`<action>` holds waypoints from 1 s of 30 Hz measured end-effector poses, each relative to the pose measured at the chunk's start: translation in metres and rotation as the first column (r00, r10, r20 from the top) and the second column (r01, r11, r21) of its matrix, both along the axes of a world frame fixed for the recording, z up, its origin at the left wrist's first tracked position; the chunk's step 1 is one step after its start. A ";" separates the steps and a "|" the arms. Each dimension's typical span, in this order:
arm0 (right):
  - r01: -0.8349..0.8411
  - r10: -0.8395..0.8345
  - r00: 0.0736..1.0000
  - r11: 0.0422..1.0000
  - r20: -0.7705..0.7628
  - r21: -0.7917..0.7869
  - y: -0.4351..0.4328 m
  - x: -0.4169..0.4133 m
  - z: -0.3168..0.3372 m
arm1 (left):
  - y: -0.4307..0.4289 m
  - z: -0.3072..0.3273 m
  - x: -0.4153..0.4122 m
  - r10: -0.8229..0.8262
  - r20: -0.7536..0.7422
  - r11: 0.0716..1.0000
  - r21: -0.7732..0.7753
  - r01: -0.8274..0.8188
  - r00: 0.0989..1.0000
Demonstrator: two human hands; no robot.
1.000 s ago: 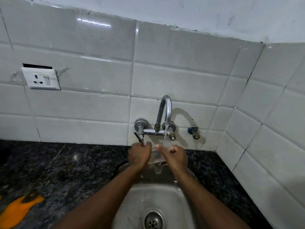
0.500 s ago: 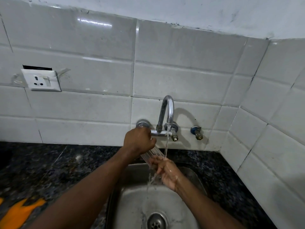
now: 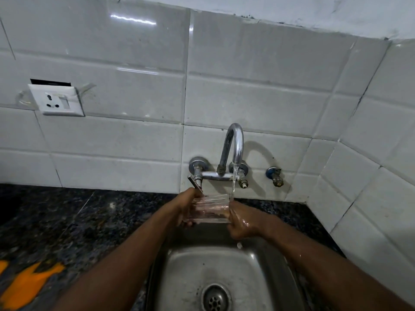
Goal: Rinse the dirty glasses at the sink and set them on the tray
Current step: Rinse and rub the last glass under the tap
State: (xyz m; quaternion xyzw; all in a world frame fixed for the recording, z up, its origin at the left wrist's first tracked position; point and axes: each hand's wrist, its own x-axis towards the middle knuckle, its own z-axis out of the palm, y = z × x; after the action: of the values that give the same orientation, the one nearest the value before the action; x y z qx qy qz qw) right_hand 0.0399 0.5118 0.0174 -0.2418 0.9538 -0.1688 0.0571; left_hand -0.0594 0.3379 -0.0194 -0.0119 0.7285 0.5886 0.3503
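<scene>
above: curved chrome tap spout (image 3: 233,144) and slanted metal lever (image 3: 195,182) just over clear drinking glass (image 3: 211,209) gripped by left hand (image 3: 186,207) and right hand (image 3: 242,223) | right: white tiled side wall (image 3: 381,176) near, brass-tipped wall valve (image 3: 275,176) juts out | below: open stainless steel sink basin (image 3: 247,277) | left: black speckled stone counter (image 3: 67,221) passable, flat orange object (image 3: 27,286) at near edge

The glass (image 3: 211,209) is smeared by motion, its rim and base hard to separate. The left hand (image 3: 183,208) shows its fingers only as a blur through it. The right hand (image 3: 244,223) hides its fingertips at the glass's end, so its grip is unreadable. The bottom edge cuts the sink (image 3: 258,272) and drain (image 3: 215,299). A blurred orange shape (image 3: 27,286) runs off the lower left, unidentifiable.
</scene>
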 end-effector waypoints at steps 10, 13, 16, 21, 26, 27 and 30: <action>-0.102 0.065 0.961 0.986 0.268 0.129 -0.003 -0.020 0.006 | 0.014 -0.022 0.010 0.325 -0.287 0.938 0.217 -0.269 0.901; -0.071 0.073 0.997 0.867 0.014 0.494 0.002 -0.022 -0.017 | 0.011 -0.019 0.001 0.222 -0.203 0.973 0.112 -0.203 0.954; -0.007 -0.015 0.951 0.997 0.309 0.071 -0.006 -0.021 -0.017 | 0.008 -0.016 0.000 0.272 -0.305 0.958 0.170 -0.229 0.912; -0.005 0.011 0.944 1.000 0.330 -0.020 -0.011 -0.020 -0.006 | 0.005 -0.022 0.010 0.374 -0.529 0.924 0.279 -0.260 0.762; -0.223 0.362 0.881 0.886 -0.306 0.407 0.009 -0.031 -0.028 | 0.007 -0.013 0.010 0.310 -0.151 0.950 0.079 -0.301 0.939; -0.244 0.407 0.850 0.866 -0.334 0.436 0.014 -0.035 -0.032 | 0.005 -0.015 0.009 0.272 -0.133 0.961 0.089 -0.262 0.953; -0.229 0.351 0.873 0.908 -0.337 0.352 0.007 -0.031 -0.026 | -0.005 -0.021 0.008 0.217 -0.207 0.941 0.304 -0.148 0.954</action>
State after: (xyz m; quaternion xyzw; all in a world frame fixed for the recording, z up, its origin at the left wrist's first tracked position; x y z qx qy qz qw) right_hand 0.0093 0.5184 -0.0083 -0.4010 0.9121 0.0408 -0.0744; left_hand -0.0514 0.3331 -0.0405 0.0413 0.6683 0.7146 0.2024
